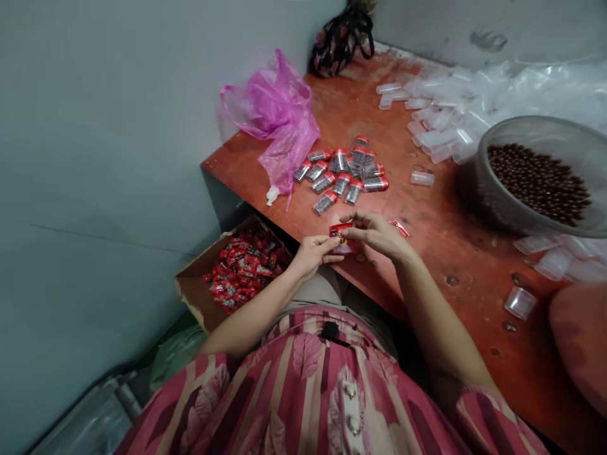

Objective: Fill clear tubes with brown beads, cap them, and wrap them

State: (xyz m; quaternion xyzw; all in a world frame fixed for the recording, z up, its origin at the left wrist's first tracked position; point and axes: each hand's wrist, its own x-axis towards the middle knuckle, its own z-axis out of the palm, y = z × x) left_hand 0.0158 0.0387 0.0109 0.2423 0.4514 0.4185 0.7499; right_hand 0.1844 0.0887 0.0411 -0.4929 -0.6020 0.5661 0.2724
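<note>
A small red printed packet (339, 230) is held between my two hands at the table's near edge. My left hand (309, 256) pinches its lower left side with thumb and fingers. From the right, my right hand (379, 235) grips the packet with the thumb over its front. Fingers hide part of the packet. Just beyond my hands lie several small clear tubes with red caps (340, 161), filled with dark contents. A thin red strip (401, 229) rests on the table beside my right hand.
A cardboard box (190, 285) of red packets (249, 262) stands below the table (427, 208) at left. A pink plastic bag (289, 104) overhangs its left edge. At right are a bowl (484, 151) of brown balls (535, 180) and clear tubes (441, 139). A dark patterned bag (339, 41) sits behind.
</note>
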